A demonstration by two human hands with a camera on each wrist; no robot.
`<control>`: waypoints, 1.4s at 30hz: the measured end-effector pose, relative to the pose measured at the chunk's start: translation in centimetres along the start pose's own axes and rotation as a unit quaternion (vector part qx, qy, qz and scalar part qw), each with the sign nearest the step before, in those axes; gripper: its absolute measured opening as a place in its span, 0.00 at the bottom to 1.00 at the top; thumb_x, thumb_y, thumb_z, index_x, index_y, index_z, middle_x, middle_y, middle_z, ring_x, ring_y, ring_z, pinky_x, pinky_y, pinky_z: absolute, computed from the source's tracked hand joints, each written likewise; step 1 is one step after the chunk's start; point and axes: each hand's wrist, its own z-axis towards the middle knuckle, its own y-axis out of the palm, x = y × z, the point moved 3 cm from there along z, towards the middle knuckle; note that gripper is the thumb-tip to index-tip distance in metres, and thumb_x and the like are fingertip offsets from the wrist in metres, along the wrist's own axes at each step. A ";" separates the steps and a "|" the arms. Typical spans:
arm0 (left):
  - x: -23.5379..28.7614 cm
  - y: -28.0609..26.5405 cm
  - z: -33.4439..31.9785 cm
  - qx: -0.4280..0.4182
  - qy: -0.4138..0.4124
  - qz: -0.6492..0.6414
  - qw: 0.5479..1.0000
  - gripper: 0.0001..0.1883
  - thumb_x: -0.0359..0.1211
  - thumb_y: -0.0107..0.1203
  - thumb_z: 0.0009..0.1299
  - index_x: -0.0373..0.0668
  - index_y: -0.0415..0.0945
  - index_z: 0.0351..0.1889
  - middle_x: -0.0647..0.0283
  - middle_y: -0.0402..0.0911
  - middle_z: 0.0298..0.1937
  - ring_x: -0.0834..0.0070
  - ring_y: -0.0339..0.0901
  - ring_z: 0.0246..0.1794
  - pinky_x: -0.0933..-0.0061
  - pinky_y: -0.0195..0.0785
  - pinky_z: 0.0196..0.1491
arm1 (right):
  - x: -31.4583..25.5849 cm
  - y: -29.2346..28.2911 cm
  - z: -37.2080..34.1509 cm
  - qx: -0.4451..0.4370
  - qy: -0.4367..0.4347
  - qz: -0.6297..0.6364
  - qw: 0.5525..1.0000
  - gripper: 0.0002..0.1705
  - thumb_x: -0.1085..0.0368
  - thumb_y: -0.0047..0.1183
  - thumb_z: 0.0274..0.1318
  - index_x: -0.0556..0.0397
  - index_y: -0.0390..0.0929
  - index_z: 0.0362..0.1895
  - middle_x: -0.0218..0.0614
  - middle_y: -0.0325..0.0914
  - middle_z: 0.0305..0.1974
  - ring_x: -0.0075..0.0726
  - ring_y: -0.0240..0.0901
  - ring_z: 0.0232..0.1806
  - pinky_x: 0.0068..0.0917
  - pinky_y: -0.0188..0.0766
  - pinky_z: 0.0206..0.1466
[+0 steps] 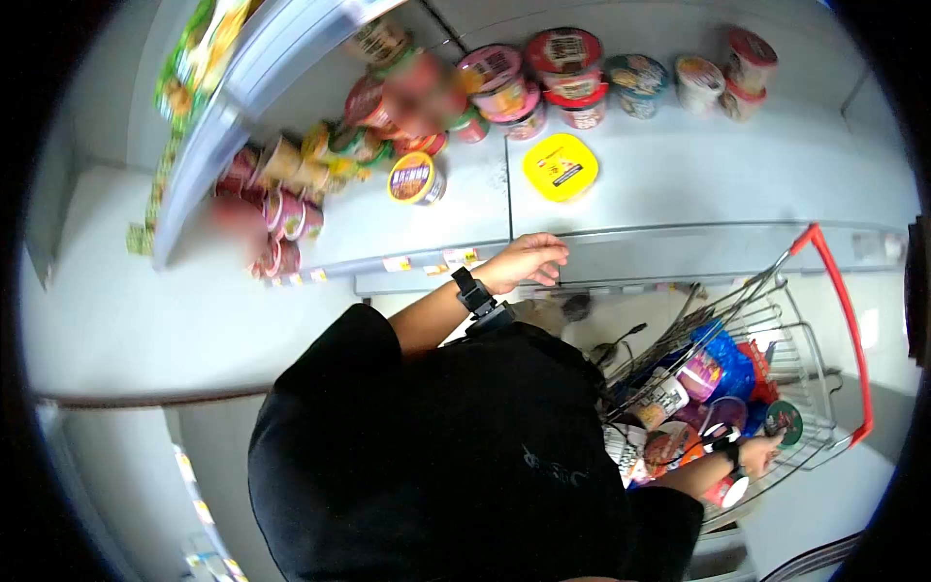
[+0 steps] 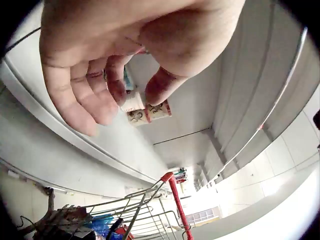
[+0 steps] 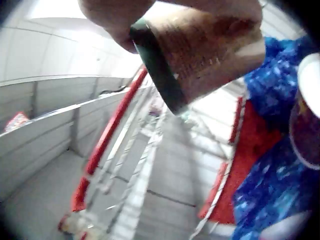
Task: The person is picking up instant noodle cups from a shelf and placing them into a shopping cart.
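My left hand [image 1: 529,262] is held out in front of the shelf edge, fingers loosely bent and nothing in them. Beyond it on the shelf lie a yellow-lidded tub [image 1: 561,167] and a cup with a purple-rimmed lid [image 1: 417,178]. In the left wrist view, stacked cups [image 2: 149,113] show past the fingertips of that hand [image 2: 120,65]. Over the wire cart, my right hand [image 1: 759,454] grips a paper cup with a dark green lid [image 1: 784,423]. The right wrist view has this cup [image 3: 205,55] tilted under the fingers, its upper part covered by the hand [image 3: 120,17].
The wire cart [image 1: 805,339] with a red handle [image 1: 842,291] stands at the right, holding several cups, a blue bag [image 1: 725,359] and red packaging [image 3: 250,160]. Stacked cups [image 1: 565,58] line the back of the shelf. More cups [image 1: 291,215] stand at the left, below an upper shelf [image 1: 262,73].
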 end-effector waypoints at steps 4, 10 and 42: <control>0.8 -0.6 -2.2 -0.057 0.061 0.006 0.997 0.16 0.39 0.53 0.68 0.42 0.69 0.49 0.66 0.74 0.43 0.80 0.73 0.37 0.75 0.72 0.42 | -8.5 4.6 -10.7 -0.098 0.058 -0.011 0.993 0.31 0.63 0.62 0.48 0.62 0.56 0.48 0.49 0.69 0.46 0.41 0.69 0.46 0.36 0.70 0.47; 0.3 -5.6 -8.3 -0.168 0.158 -0.040 0.972 0.30 0.37 0.58 0.66 0.44 0.57 0.62 0.61 0.67 0.56 0.74 0.68 0.53 0.70 0.69 0.52 | -16.5 11.0 -33.3 -0.662 0.250 0.107 0.698 0.33 0.67 0.50 0.50 0.57 0.56 0.62 0.41 0.65 0.55 0.38 0.63 0.55 0.38 0.60 0.59; -4.6 -28.0 -9.2 -0.031 0.376 -0.130 0.917 0.32 0.50 0.52 0.66 0.46 0.55 0.62 0.56 0.64 0.59 0.59 0.69 0.55 0.56 0.62 0.60 | -17.3 9.1 -66.2 -0.759 0.342 -0.049 0.552 0.23 0.59 0.50 0.59 0.52 0.59 0.55 0.48 0.64 0.54 0.54 0.73 0.49 0.39 0.73 0.51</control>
